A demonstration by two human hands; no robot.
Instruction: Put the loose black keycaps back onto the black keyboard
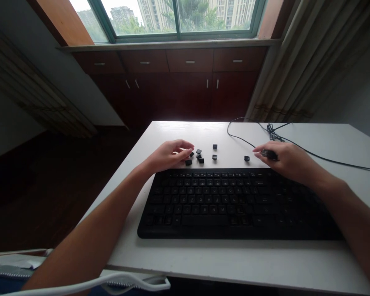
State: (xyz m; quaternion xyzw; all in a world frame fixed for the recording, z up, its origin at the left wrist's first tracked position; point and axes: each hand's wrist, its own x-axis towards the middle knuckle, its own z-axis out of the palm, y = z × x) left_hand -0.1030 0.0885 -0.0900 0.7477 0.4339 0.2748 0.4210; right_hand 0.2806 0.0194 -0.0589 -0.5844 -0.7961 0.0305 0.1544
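Note:
A black keyboard (205,220) lies on the white table, with bare spots where some keys are absent. Behind its far edge sit several loose black keycaps (201,160). My left hand (171,155) rests beside the left cluster of them, thumb and forefinger slightly apart; the other fingers are partly hidden and curl close to a keycap (188,163). Above the keyboard's far right part, my right hand (285,160) grips a small dark tool (269,154), its kind unclear. One single keycap (246,158) lies just left of those fingertips.
A black cable (317,154) with a bundled coil (273,132) runs across the right side of the white table (179,257). A white curved bar (111,279) crosses the lower left. Wooden cabinets (179,94) stand beneath the window beyond the table.

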